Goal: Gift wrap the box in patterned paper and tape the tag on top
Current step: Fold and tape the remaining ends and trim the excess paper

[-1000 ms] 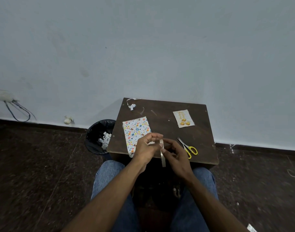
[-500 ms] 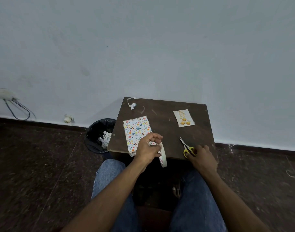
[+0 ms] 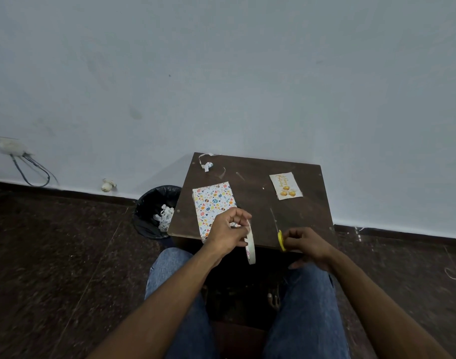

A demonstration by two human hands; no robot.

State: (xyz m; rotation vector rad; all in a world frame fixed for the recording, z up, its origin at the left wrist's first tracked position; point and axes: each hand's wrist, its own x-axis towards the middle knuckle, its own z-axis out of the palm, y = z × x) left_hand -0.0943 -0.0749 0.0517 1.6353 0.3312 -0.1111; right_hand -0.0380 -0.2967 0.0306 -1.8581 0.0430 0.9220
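From the head camera, a small dark brown wooden desk [image 3: 250,182] stands against a pale blue wall, and the person sits at its near edge with knees under it, so everything is within arm's reach. The flat rectangular box wrapped in white paper printed with coloured eggs and hearts [image 3: 213,203] lies on the desk's left half, already covered. The cream rectangular paper tag with three yellow ornaments [image 3: 286,185] lies apart on the far right, not yet on the box.

The left hand [image 3: 228,230] is curled round a white roll of adhesive tape [image 3: 250,243], held on edge just over the box's near corner, probably so a strip can be drawn off. The right hand [image 3: 307,244] has its fingers closed on the yellow handles of a pair of scissors [image 3: 280,235], blades pointing away across the desk; my guess is they are meant to cut the tape. The two hands are apart.

A black-lined waste bin holding paper offcuts [image 3: 155,211] sits on the floor beside the desk's left edge, handy for scraps. A curled white paper strip [image 3: 205,163] lies at the far corner.
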